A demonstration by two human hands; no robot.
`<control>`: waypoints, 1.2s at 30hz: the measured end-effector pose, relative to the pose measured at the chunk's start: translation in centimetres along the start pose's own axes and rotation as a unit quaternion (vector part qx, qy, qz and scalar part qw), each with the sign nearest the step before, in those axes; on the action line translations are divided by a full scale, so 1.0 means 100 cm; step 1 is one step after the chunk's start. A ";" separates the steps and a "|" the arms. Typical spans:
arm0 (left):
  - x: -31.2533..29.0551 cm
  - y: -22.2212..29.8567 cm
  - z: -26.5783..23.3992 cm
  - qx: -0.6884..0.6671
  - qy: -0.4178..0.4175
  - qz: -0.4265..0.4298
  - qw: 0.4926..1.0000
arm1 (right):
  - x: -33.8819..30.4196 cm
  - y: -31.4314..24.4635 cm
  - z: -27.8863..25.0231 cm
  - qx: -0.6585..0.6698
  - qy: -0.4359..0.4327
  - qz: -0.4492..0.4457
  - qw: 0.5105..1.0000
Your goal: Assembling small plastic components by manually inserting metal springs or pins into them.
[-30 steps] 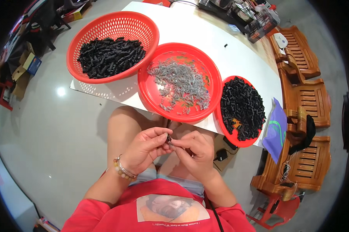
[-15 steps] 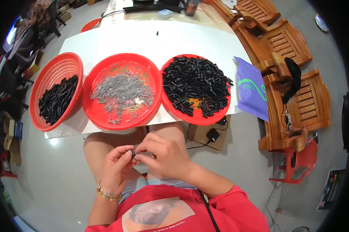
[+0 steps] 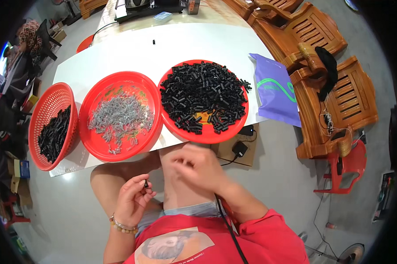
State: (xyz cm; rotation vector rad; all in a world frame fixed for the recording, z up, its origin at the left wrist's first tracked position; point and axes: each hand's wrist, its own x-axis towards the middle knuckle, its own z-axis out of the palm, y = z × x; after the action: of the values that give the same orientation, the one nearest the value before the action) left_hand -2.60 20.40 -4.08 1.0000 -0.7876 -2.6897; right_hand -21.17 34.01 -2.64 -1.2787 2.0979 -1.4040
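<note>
My left hand (image 3: 132, 196) pinches a small black tube-like piece (image 3: 146, 184) between thumb and fingertips, above my lap. Apart from it, my right hand (image 3: 199, 166) is over my thigh, just below the table edge. It is blurred, with a gap between thumb and fingers and nothing visible in them. Nearest to it is a red round tray (image 3: 181, 132) heaped with short black tubes (image 3: 203, 92). Left of that, another red tray (image 3: 90, 147) holds many small silvery metal pieces (image 3: 121, 115). A red mesh basket (image 3: 43, 103) at the far left contains black pieces (image 3: 55, 134).
The white tabletop (image 3: 198, 39) carries one loose black piece (image 3: 154, 42). A purple bag (image 3: 275, 94) lies at its right edge. Wooden chairs (image 3: 315, 33) and a red plastic stool (image 3: 350, 171) stand to the right. Below the table, a black adapter (image 3: 239, 148) rests on a cardboard box (image 3: 227, 158).
My right hand has drawn away from my left, moving right and up toward the table. The left hand keeps the black piece. The view has shifted a little.
</note>
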 end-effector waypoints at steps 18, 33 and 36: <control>0.002 -0.001 -0.006 -0.048 0.009 -0.012 0.999 | 0.054 0.057 -0.061 -0.391 0.142 0.133 0.899; -0.003 0.007 0.003 -0.079 -0.029 0.006 0.996 | 0.024 0.004 -0.032 -0.139 0.155 0.035 0.978; -0.005 0.006 0.006 -0.088 -0.049 0.009 0.995 | 0.006 -0.024 0.000 -0.064 0.052 -0.129 0.988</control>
State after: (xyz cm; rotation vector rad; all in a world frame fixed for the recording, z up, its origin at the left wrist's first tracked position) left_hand -2.64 20.30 -3.09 0.8219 -0.5617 -2.7522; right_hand -20.33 33.20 -0.47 -1.6083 2.1840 -1.4890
